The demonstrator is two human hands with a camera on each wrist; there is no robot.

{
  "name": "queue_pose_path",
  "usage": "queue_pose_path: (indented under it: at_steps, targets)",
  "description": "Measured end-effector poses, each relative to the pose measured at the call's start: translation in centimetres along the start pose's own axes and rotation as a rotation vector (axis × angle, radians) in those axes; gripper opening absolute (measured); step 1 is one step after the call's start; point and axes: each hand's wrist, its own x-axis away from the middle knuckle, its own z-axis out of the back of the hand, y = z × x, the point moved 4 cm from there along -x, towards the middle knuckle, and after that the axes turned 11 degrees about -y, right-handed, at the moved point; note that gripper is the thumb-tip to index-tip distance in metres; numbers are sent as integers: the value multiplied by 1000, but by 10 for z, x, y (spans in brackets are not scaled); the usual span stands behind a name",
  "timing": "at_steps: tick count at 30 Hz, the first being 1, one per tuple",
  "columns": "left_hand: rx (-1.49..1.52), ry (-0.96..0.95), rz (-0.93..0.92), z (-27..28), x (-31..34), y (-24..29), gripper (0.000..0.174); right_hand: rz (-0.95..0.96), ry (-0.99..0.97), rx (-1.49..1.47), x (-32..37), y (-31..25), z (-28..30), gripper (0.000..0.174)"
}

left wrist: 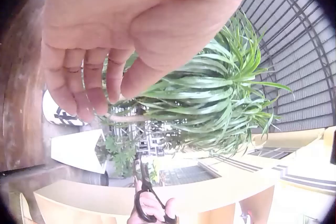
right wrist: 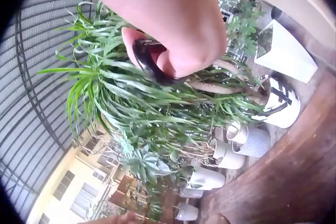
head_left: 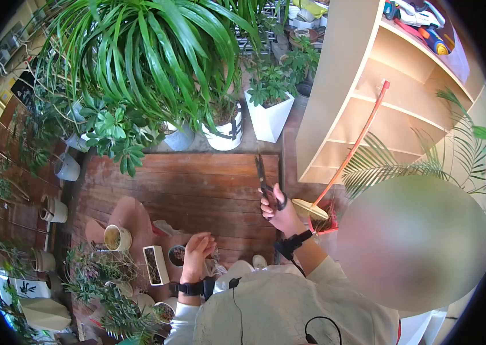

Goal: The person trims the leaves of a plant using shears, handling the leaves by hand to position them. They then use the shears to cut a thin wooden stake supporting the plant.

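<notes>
**While scissors were gripped blades-up, the left hand was seen loosely curled**

As was shown in the head view, the scissors were gripped by the right hand. Its fingers were curled through the dark loops, and the blades were held together and pointed up and away over the wooden deck. They were raised near the foot of the pale shelf unit, against which an orange-handled tool was leaned, just beside that hand.

The left hand was held lower and closer to the body, just beside a small dark pot. Its fingers were bent loosely toward the thumb, and nothing was seen between them in the left wrist view. A rectangular white pot and a round cream pot were set to the left of the dark one.

Beyond the deck, a large plant with long strap leaves was spread wide, and a white faceted pot was stood near it.
</notes>
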Motion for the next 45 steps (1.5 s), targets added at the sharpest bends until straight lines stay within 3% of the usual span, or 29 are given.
queue_pose_path:
  at_steps: [2,3,7,13,19,22,26,29,31,33,34,37,39,41,42,45]
  targets:
    - [-53,-80,-51,-15,-5,35,20,55,-111,-37,7,0,-16,51]
    - [-20,-97,-54,-48,-48,42,20,61,-97,12,4,-46,-5,52]
    - [-306,-264,-367,-81,-111,124,18,164,-42,197,0,-76,-23,58]
    - [-282,-387,-693,-149,-203,242,39,368,50,374,-29,-117,-48,63]
    - [-225,-406,-757,-189,-266,296,57,433,22,390,-66,-131,-58,68]
    - [-158,-375,-772,-200,-293,306,65,444,104,415,-75,-130,-55,70]
    - [-139,-407,-822,-218,-307,325,68,467,93,421,-94,-140,-46,67]
    - [-121,-399,-753,-227,-311,334,68,463,68,422,-108,-149,-49,65]
    - [-87,-369,-778,-224,-320,336,60,459,42,411,-120,-154,-56,64]
    - [-17,-477,-710,-223,-323,345,48,484,59,477,-131,-165,-63,63]
    - [18,-396,-713,-221,-322,348,32,503,52,489,-134,-170,-68,62]
    - [99,-453,-677,-218,-305,366,25,551,-51,550,-140,-188,-74,62]
    - [53,-415,-714,-214,-300,373,23,560,-78,588,-144,-201,-82,67]
    - [86,-570,-713,-224,-292,378,31,597,-74,706,-144,-216,-90,74]
    - [56,-560,-702,-224,-294,379,38,611,-81,731,-146,-222,-99,78]
    - [14,-618,-676,-229,-290,382,31,593,-155,887,-153,-235,-121,84]
